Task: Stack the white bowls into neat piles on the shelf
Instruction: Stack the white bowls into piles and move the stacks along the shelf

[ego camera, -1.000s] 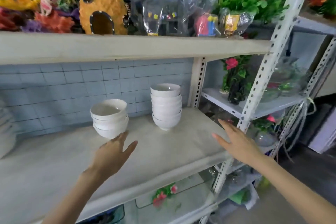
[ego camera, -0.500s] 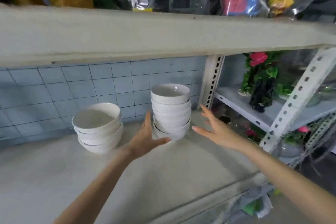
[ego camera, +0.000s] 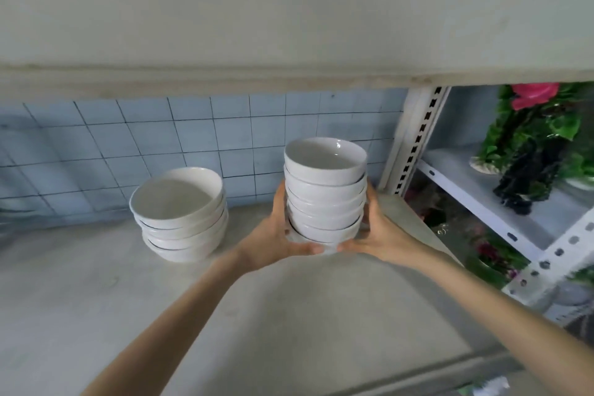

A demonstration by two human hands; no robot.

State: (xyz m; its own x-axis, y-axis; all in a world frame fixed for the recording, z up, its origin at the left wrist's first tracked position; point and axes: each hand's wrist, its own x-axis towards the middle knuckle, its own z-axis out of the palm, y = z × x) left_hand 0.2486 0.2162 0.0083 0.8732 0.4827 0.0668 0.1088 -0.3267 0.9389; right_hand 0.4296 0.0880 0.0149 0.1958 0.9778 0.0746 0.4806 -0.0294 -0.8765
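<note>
Fingers (ego camera: pixel 279 202) of left hand (ego camera: pixel 270 236) and right hand (ego camera: pixel 377 235) now clamp tall stack (ego camera: pixel 325 193) low on both sides, thumbs meeting in front; half second ago both hovered spread beside it; tall stack at shelf (ego camera: pixel 289 315) right; short stack (ego camera: pixel 180 215) unmoved, left.

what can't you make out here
Head view:
Base of the taller pile: covered by left hand and right hand; resting or lifted, unclear.
Far side of each grip: hidden by bowls.
Bowl count in the shorter pile: rims blur together.
Anything above: blocked by the upper shelf board.
</note>
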